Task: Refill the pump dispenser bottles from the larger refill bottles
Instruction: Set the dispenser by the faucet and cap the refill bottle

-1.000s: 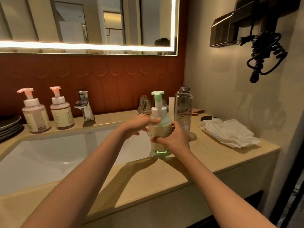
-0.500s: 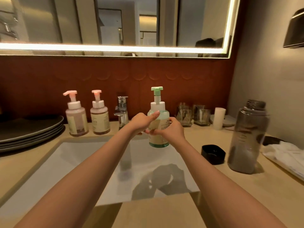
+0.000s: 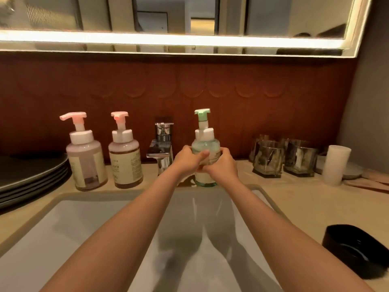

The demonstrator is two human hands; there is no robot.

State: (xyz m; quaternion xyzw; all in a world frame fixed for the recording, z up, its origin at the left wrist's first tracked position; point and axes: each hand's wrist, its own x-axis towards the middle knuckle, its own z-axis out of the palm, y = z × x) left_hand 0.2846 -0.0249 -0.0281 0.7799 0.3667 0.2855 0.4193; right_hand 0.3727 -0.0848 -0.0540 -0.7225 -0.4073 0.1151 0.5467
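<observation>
A green-topped pump bottle [image 3: 205, 142] stands upright on the counter ledge behind the sink, just right of the faucet [image 3: 162, 144]. My left hand [image 3: 188, 158] grips its left side and my right hand [image 3: 222, 165] grips its right side, both wrapped round the body. Two pink-topped pump bottles [image 3: 84, 152] [image 3: 125, 154] stand left of the faucet. A black cap [image 3: 355, 251] lies on the counter at the lower right. The large refill bottle is out of frame.
The white sink basin [image 3: 84, 228] fills the foreground under my arms. Stacked grey plates [image 3: 27, 178] sit at the left. Glass tumblers [image 3: 267, 158] [image 3: 300, 158] and a white cup [image 3: 335, 164] stand at the back right. A lit mirror hangs above.
Both hands carried the green pump bottle from the right counter, across the sink, to the ledge beside the faucet. The view swung left, and the clear refill bottle left the frame.
</observation>
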